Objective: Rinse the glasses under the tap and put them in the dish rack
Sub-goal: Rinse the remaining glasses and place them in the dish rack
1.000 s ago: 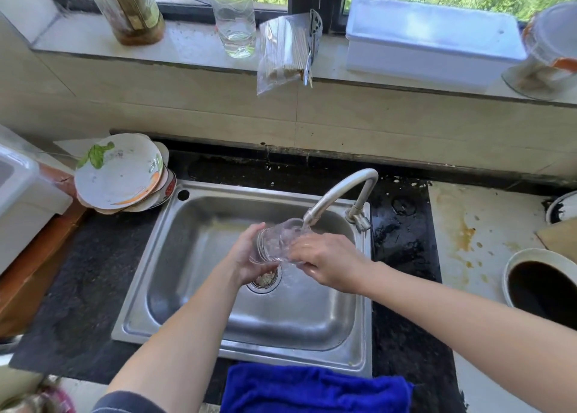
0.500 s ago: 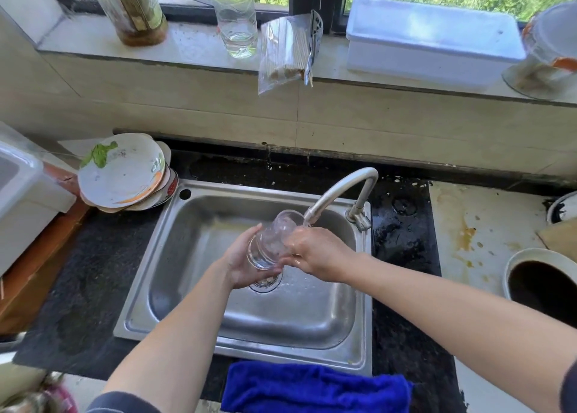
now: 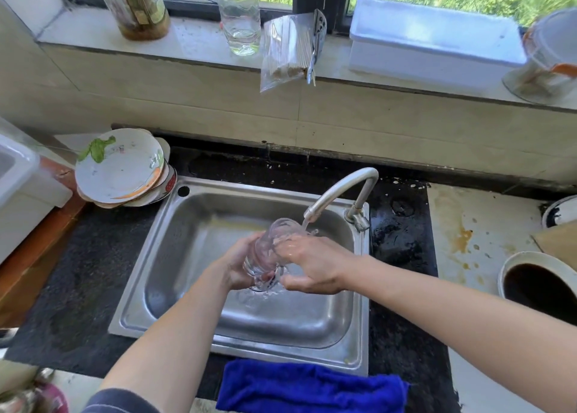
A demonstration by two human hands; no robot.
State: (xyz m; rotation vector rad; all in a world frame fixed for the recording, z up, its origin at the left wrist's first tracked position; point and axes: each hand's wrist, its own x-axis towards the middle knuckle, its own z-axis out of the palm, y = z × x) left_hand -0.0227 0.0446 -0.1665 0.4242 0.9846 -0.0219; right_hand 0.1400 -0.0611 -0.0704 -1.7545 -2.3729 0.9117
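Observation:
Over the steel sink (image 3: 193, 216) I hold a clear glass (image 3: 268, 250), tilted with its mouth toward the tap (image 3: 340, 191). Water runs from the spout onto the glass rim and my fingers. My left hand (image 3: 240, 266) cups the glass from the left and below. My right hand (image 3: 312, 266) grips it from the right, fingers over the rim side. The base of the glass sits just above the drain, which the hands hide.
Stacked dirty plates (image 3: 121, 166) rest left of the sink. A white plastic box (image 3: 18, 181) stands at far left. A blue cloth (image 3: 309, 387) lies on the front edge. A dark-filled bowl (image 3: 540, 284) sits at right. Bottles (image 3: 239, 13) and a white tray (image 3: 434, 38) line the windowsill.
The glass has tipped more upright and moved slightly down under the stream. My right hand has slid lower along its side, and water now splashes over it.

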